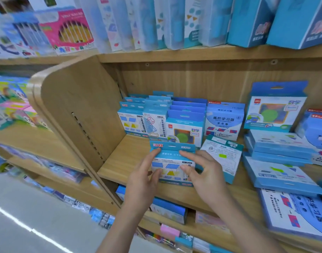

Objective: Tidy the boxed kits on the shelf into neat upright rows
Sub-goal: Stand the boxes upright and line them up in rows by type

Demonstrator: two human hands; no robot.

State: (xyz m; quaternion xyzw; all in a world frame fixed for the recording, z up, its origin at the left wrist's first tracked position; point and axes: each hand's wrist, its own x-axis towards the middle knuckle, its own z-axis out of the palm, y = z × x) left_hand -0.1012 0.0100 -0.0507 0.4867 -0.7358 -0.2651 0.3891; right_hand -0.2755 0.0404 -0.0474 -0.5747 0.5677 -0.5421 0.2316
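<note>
A crowded wooden shelf [123, 161].
At the right, flat piles [277, 148] sprawled; at the far left, upright rows [156, 117] standing; just nearer than those, one boxed kit [172, 167] upright near the front edge, pinched on its left edge by the left hand [143, 178] and on its right edge by the right hand [205, 172], forefingers [152, 156] on its tab.

- A blue boxed kit [172, 162] stands upright near the front edge of the wooden shelf [120, 161].
- The left hand [142, 179] pinches its left side, and the right hand [205, 178] pinches its right side.
- Behind it, toward the back left corner, upright kits [156, 119] stand in rows.
- A tilted kit [224, 157] lies just beside the right hand.
- At the right end of the shelf, flat kits [280, 172] lie in loose piles.
</note>
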